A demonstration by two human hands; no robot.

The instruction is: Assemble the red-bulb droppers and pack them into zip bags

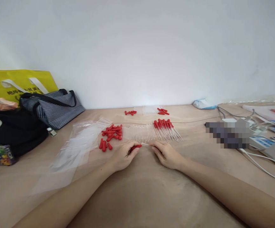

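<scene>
My left hand [125,155] is closed around a red rubber dropper bulb [136,147], its narrow mouth pointing right. Between the fingers of my right hand [164,154] is a thin clear dropper tube [145,144], whose near end is at the bulb's mouth; whether it is inside cannot be made out. Just beyond my hands lies a row of clear tubes [137,133]. To its right, several droppers with red bulbs [163,124] lie side by side. A pile of loose red bulbs [112,132] sits left of the row.
Clear plastic bags [74,148] lie flat at the left. A striped bag [56,107], a yellow bag [42,79] and a small bottle [52,131] stand beyond. More red bulbs [130,112] are near the wall. A tissue pack [204,104] and white cables [258,156] are at the right.
</scene>
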